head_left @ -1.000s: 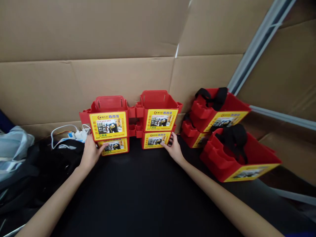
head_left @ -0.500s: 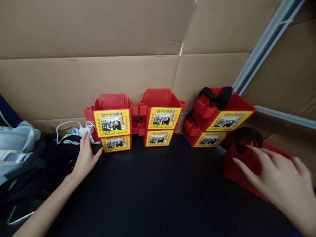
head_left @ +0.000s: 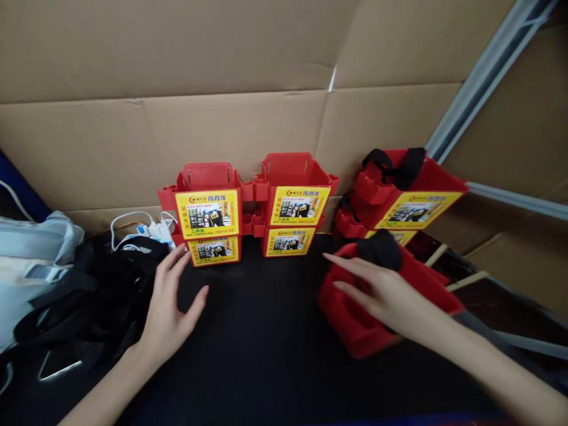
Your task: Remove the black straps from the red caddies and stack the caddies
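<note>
My right hand [head_left: 390, 296] is on a loose red plastic tool box [head_left: 355, 337] with a black strap [head_left: 381, 248]. The box stands askew on the black tabletop, and its edges are blurred. My fingers reach across its opening, and the hand partly hides the grip. My left hand [head_left: 168, 307] hovers above the tabletop, fingers apart, with nothing in it. Just beyond its fingertips is the left stack of red tool boxes [head_left: 207, 216], with yellow labels facing me.
A middle stack of tool boxes [head_left: 295, 207] and a right stack with black straps [head_left: 417, 210] stand by the cardboard wall [head_left: 231, 124]. At left lie a pale bag [head_left: 35, 248], black straps [head_left: 102, 296] and a white plug with cables [head_left: 162, 231].
The loose tool box has come left across the table with my right hand, now in front of the right stack. My left hand has drawn back towards me from the left stack.
</note>
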The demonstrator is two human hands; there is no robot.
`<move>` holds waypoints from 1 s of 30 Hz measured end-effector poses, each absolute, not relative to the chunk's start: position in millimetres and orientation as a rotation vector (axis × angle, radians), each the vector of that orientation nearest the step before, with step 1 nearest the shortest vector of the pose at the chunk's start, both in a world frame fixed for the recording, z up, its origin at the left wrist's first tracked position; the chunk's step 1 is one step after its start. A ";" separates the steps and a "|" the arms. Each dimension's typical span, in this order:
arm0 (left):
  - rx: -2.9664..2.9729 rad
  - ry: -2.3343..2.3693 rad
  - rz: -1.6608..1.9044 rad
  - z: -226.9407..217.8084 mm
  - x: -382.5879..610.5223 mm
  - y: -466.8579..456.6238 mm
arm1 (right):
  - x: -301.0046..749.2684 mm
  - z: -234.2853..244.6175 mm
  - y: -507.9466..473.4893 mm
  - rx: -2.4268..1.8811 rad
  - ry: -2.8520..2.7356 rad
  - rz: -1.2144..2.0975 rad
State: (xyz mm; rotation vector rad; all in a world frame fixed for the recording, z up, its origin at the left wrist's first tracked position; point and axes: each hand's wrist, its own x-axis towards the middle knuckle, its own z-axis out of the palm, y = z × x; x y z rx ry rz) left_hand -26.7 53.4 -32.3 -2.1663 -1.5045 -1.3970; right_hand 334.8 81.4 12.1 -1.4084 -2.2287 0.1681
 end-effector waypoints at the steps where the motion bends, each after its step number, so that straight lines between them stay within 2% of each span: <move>1: -2.261 -1.443 -1.389 -27.4 -16.5 52.8 | 309.7 16.5 77.9 -1.329 -2.290 0.268; 4: -2.531 -1.329 -1.302 -15.6 11.2 62.4 | 248.4 31.5 70.2 -1.034 -2.516 0.482; 6: -2.635 -1.348 -1.216 -11.5 22.5 76.2 | 225.6 41.5 70.3 -0.963 -2.647 0.437; 10: -2.710 -1.469 -0.867 -2.0 21.7 96.8 | 215.2 56.6 82.8 -1.134 -2.849 0.101; 16: -2.793 -1.268 -0.435 39.5 7.8 63.8 | 219.1 62.3 97.7 -1.436 -2.893 -0.070; 20: -2.869 -1.236 -0.297 44.6 13.4 46.5 | 218.6 55.9 98.5 -1.548 -2.866 -0.246; 23: -2.946 -1.258 -0.057 34.3 21.5 52.5 | 211.0 44.8 104.5 -1.407 -2.981 -0.133; 27: -2.916 -1.276 0.157 26.9 31.8 64.5 | 193.8 26.2 113.9 -0.972 -3.272 0.158; 30: -2.980 -1.213 0.272 29.7 35.7 70.5 | 187.1 20.3 114.7 -0.813 -3.338 0.157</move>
